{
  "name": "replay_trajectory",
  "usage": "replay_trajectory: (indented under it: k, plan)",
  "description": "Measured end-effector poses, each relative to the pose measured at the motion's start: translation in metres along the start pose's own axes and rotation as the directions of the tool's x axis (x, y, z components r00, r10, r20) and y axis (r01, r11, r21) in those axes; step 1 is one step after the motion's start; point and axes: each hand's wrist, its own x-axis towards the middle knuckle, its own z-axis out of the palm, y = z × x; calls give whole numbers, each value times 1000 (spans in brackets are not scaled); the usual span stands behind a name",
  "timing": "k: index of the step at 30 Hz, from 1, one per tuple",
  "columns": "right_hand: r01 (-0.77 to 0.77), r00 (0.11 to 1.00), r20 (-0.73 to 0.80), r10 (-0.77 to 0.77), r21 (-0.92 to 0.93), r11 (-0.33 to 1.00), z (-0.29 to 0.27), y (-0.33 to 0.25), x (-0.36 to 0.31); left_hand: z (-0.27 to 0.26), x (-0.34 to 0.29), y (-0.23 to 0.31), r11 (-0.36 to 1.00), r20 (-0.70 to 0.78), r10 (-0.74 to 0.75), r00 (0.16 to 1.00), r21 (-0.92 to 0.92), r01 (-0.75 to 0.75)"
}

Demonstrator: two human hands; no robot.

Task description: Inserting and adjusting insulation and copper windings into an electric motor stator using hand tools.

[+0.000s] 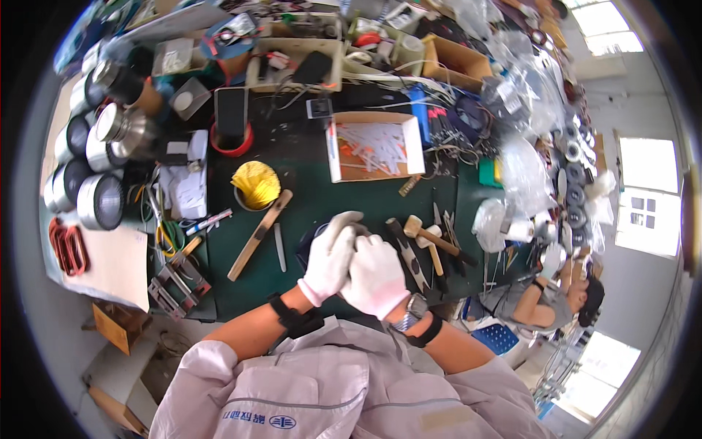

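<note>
Both my hands wear white gloves and meet close together above the near part of the green bench mat. My left hand (329, 257) has its fingers bent over toward the right one. Pressed against it, my right hand (374, 276) has curled fingers. Whatever they grip, if anything, is hidden between them. A dark round-edged thing (307, 247) shows partly from under my left hand. Right of the hands lie a dark-handled tool (406, 252), a mallet (437, 238) and a white-headed hammer (433, 249). A wooden strip (260, 235) and a thin pale blade-like strip (280, 247) lie to the left.
A container of yellow material (256, 186) and a shallow box of white strips (335, 150) stand beyond. Metal spools (99, 201) are stacked at the left, near clamps (180, 287). Bins (292, 62) and plastic bags (523, 175) crowd the back and right. Another person (532, 304) works at right.
</note>
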Motion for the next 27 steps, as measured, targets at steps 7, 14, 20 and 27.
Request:
replay_trajectory:
  k: [7,14,20,27]
  plan:
    - [-2,972,-231,50,207,978,14,7,-10,-4,7,-2,997,38,-65,997,38,64]
    - [-559,667,-112,736,577,595,62,118,-109,20,-2,71,924,149,-4,989,378,-54]
    - [-752,650,-45,759,-186,633,137,188,-203,51,4,59,354,759,-114,641,634,-688]
    - [-651,744,87,663,319,689,101,168,-200,58,-9,42,220,672,87,735,707,-672]
